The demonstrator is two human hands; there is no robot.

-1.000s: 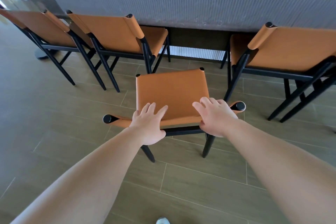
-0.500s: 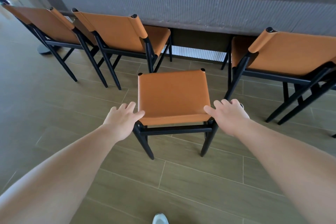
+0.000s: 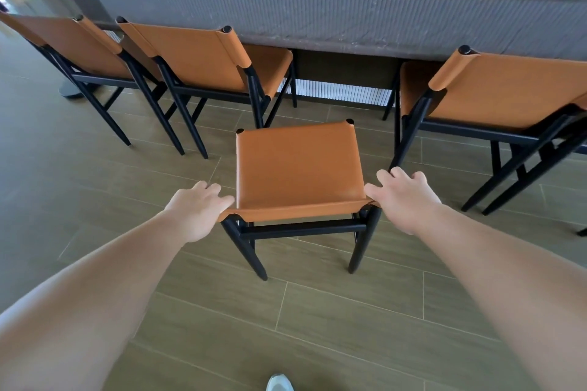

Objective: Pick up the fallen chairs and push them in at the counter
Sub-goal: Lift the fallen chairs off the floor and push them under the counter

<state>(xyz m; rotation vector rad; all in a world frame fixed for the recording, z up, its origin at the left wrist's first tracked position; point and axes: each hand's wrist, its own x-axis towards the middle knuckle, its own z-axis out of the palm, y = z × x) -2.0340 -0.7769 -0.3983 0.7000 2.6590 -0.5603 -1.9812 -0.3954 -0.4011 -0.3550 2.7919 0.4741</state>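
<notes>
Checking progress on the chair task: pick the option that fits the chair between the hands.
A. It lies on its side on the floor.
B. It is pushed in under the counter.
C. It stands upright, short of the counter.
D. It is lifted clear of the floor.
C: the chair stands on its legs on the floor, in the gap before the counter, left hand and right hand at its backrest ends.

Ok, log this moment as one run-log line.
phase: pushing in | middle chair: upright, short of counter | left hand: grips backrest's left end | right hand: grips right end
</notes>
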